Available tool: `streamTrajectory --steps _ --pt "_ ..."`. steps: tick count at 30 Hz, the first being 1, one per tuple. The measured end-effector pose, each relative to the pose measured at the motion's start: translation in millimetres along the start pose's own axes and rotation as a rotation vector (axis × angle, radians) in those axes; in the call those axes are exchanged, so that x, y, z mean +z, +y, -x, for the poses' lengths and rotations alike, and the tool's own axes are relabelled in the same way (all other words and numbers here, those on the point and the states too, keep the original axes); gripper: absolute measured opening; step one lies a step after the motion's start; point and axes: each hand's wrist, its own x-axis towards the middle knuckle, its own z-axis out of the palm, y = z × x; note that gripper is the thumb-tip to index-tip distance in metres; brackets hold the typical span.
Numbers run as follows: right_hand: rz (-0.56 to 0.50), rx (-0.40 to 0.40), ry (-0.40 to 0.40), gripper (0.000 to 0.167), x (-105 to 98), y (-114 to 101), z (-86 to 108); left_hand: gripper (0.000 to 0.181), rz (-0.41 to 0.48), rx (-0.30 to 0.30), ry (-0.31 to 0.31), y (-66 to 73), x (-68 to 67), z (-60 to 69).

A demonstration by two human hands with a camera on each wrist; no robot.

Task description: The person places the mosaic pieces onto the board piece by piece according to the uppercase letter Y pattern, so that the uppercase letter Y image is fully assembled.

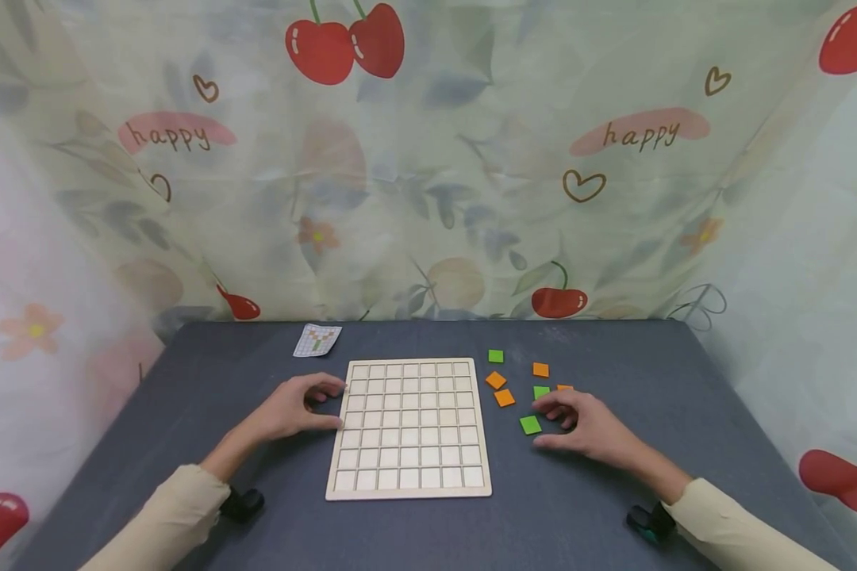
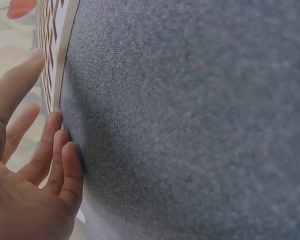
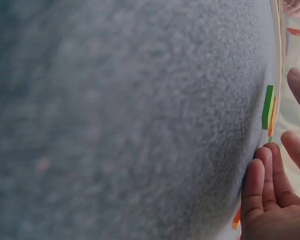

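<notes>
A pale wooden grid board (image 1: 409, 436) with square cells lies flat on the dark table. At its left edge, my left hand (image 1: 294, 409) has thumb and fingers spread apart, the tips at the rim. My right hand (image 1: 591, 430) is over the table right of the board, thumb and fingers parted with nothing between them. Just beside its fingertips lies a green square tile (image 1: 531, 426); the right wrist view shows this green tile (image 3: 268, 107) edge-on. Another green tile (image 1: 541, 392) and an orange tile (image 1: 565, 388), partly hidden, lie just beyond the right hand.
More loose tiles lie right of the board: a green tile (image 1: 496, 356) and several orange ones, among them one orange tile (image 1: 504, 398) near the board's edge. A small card (image 1: 317, 340) with a printed grid pattern lies at the back left. A patterned curtain (image 1: 428, 159) hangs behind the table.
</notes>
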Motion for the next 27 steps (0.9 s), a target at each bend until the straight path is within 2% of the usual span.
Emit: streamTrajectory --steps 8,17,27 --pt "0.039 -0.006 0.005 0.049 5 -5 -5.0 0.053 -0.034 0.039 -0.013 4.2 1.6 -7.0" --pt "0.052 0.003 -0.026 0.039 4 -7 -8.4 0.051 -0.029 0.012 -0.025 3.2 1.9 -11.6" --pt "0.064 -0.001 -0.041 0.025 5 -5 -8.3 0.051 -0.042 0.013 -0.026 1.1 2.8 -10.8"
